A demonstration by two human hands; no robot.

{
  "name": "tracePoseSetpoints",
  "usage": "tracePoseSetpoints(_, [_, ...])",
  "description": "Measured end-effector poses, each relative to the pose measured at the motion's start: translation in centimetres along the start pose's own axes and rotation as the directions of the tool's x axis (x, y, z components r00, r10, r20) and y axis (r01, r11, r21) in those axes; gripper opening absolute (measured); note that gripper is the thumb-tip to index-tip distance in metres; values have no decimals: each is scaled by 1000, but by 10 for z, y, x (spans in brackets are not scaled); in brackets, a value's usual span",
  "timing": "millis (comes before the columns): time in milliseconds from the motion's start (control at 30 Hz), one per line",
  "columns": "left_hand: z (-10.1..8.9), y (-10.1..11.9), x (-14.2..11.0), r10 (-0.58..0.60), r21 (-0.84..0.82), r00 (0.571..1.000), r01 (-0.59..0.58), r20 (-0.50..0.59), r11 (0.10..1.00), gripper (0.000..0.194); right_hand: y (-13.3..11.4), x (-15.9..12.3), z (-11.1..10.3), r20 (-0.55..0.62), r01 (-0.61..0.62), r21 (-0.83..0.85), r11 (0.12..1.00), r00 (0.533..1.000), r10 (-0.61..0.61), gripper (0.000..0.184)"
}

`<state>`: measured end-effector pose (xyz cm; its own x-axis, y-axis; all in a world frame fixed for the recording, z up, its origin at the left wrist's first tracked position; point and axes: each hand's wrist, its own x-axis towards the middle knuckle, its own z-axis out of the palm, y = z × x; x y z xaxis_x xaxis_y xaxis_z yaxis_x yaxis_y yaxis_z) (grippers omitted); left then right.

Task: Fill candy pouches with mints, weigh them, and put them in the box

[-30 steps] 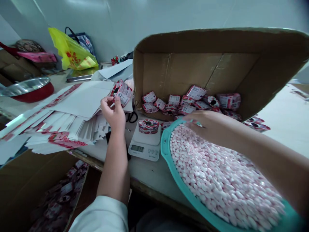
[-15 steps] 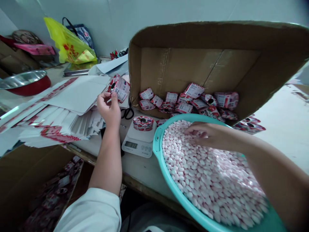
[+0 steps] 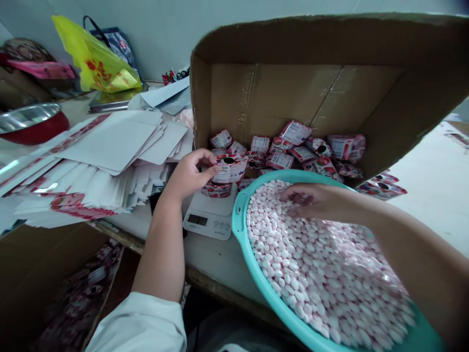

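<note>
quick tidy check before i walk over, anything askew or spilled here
The stack of white cards looks askew: its layers fan unevenly and seem to overhang the table edge. I see no pale pieces spilled outside the basin.

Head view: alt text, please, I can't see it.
The left hand holds a printed packet that partly hides another on a white scale. The right hand touches pale pink pieces in a teal basin; behind, a box holds more packets.
</note>
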<state>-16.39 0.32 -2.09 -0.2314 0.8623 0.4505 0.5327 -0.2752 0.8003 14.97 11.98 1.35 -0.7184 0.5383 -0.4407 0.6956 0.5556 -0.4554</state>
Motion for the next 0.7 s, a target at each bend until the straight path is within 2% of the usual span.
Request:
tracePoseSetpoints(67, [0, 1, 0, 30, 34, 999, -29, -38, 999, 28, 0, 0, 0, -22, -9, -11, 1000, 1000, 9, 55])
tracePoseSetpoints(133, [-1, 0, 0, 93, 37, 985, -89, -148, 995, 26, 1, 0, 0, -22, -5, 0, 1000, 1000, 5, 55])
tracePoseSetpoints(233, [-6, -3, 1, 157, 43, 926, -151, -344, 988, 27, 2, -1, 0, -21, 19, 43, 999, 1000, -18, 52])
tracePoseSetpoints(333, [-12, -11, 3, 198, 174, 861, -129, -469, 976, 25, 3, -2, 0, -79, 72, 37, 997, 994, -69, 41])
tracePoseSetpoints(400, [-15, -16, 4, 230, 289, 829, -86, -510, 953, 21, 2, -2, 0, -108, 93, 1, 996, 990, -93, 36])
tracePoseSetpoints(467, [-16, -19, 5, 232, 342, 816, -44, -530, 939, 18, 2, -2, -1, -106, 89, -15, 996, 990, -90, 35])
tracePoseSetpoints(567, [-16, -21, 6, 199, 335, 816, -7, -543, 942, 15, 3, -2, -1, -95, 79, 24, 997, 993, -76, 33])
tracePoseSetpoints(700, [-15, -20, 5, 216, 364, 821, -10, -529, 931, 14, 5, -3, -4, -148, 97, 11, 995, 984, -95, 32])
